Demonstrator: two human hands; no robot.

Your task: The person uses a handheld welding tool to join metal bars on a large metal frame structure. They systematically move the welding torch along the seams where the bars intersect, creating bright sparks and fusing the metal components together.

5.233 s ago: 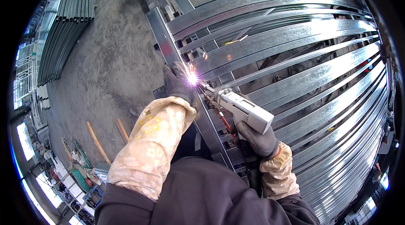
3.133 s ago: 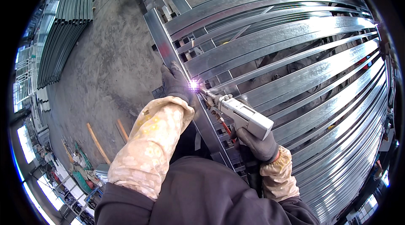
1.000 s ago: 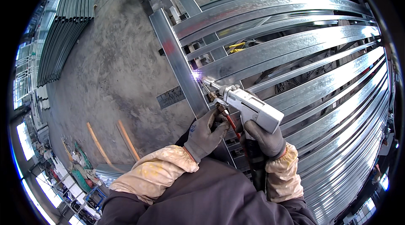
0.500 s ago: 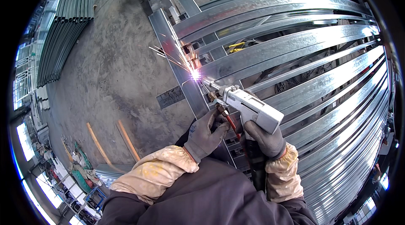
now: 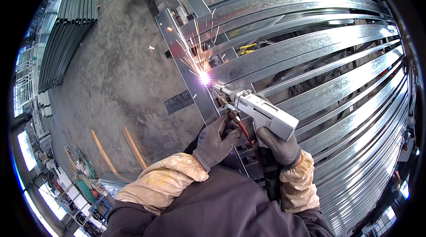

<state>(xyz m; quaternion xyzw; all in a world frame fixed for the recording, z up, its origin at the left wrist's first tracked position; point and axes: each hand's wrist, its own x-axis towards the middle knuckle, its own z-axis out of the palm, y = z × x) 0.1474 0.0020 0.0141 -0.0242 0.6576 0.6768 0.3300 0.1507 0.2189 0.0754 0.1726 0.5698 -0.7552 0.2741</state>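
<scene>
My gloved right hand (image 5: 282, 148) wraps the handle of a silver-white welding gun (image 5: 268, 115), which tilts up and left. At its nozzle tip a bright weld spot (image 5: 204, 78) glows on the joint between a flat steel bar (image 5: 188, 61) and the end of a long galvanised steel profile (image 5: 248, 66). Sparks fan upward from there. A brass fitting with a red tube (image 5: 241, 126) runs under the gun. My gloved left hand (image 5: 217, 143) curls its fingers against that fitting and tube; the exact grip is partly hidden.
Many long galvanised profiles (image 5: 350, 103) lie side by side to the right. Dark steel profiles (image 5: 66, 46) are stacked at the far left. Two wooden strips (image 5: 134, 146) lie on the concrete floor. Yellow straps (image 5: 248, 48) and cables show between the profiles. A thick black hose (image 5: 270, 175) hangs below the gun.
The spark spray is now wider and more upright, with stray sparks flying further out. The weld spot has shifted very slightly left. Both hands and the gun hold nearly the same position.
</scene>
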